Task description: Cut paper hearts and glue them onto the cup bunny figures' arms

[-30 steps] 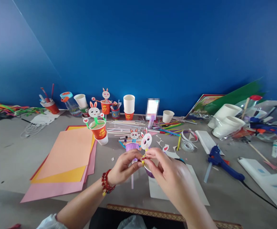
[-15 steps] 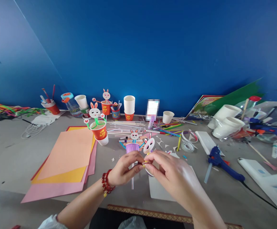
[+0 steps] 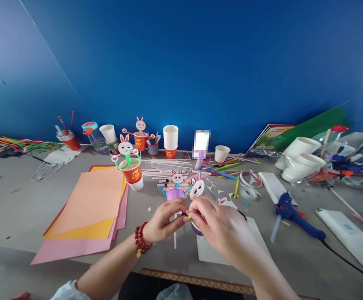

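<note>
Both my hands meet over the middle of the grey table. My left hand [image 3: 165, 218], with a red bead bracelet at the wrist, pinches a thin white straw [image 3: 175, 239] that hangs down below it. My right hand [image 3: 214, 223] pinches a short yellow straw that carries a paper rabbit face [image 3: 197, 188], tilted to the right above my fingers. A purple cup [image 3: 196, 228] shows partly under my right hand. Just behind my hands stands a finished purple cup rabbit [image 3: 175, 189].
Stacked coloured paper sheets [image 3: 87, 208] lie at the left. A red cup rabbit [image 3: 130, 166] stands behind them. A blue glue gun [image 3: 294, 214] and tape rolls [image 3: 246, 191] lie at the right. Loose straws, paper cups [image 3: 170, 139] and white pipe fittings [image 3: 300, 160] line the blue wall.
The rabbit face has tilted further to the right and my hands have shifted slightly rightward together. The view has drifted a little.
</note>
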Available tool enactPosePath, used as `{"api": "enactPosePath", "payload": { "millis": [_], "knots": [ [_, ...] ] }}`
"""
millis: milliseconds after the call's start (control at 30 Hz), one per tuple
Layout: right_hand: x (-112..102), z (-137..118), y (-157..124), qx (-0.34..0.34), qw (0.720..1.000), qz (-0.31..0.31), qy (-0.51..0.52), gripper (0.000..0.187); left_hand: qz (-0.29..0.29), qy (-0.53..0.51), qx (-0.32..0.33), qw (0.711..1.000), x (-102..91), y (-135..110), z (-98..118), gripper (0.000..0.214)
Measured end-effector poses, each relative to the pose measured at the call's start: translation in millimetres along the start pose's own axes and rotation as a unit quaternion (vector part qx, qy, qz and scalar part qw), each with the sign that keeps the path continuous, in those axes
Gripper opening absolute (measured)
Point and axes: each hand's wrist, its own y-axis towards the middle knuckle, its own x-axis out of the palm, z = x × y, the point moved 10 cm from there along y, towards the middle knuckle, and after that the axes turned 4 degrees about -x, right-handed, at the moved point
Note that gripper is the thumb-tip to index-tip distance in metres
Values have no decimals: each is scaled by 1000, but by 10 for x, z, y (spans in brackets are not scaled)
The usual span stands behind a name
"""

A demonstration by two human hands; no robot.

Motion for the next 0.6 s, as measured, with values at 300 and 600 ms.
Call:
{"api": "enactPosePath", "payload": {
  "millis": [300,600],
  "knots": [
    [-72,61,-25,27,995,35,85,15,7,-7,-5,1000,-52,4,2,12],
    [-150,-9,-74,9,996,76,40,21,16,2,-5,1000,-68,0,-9,12]
  ]
}}
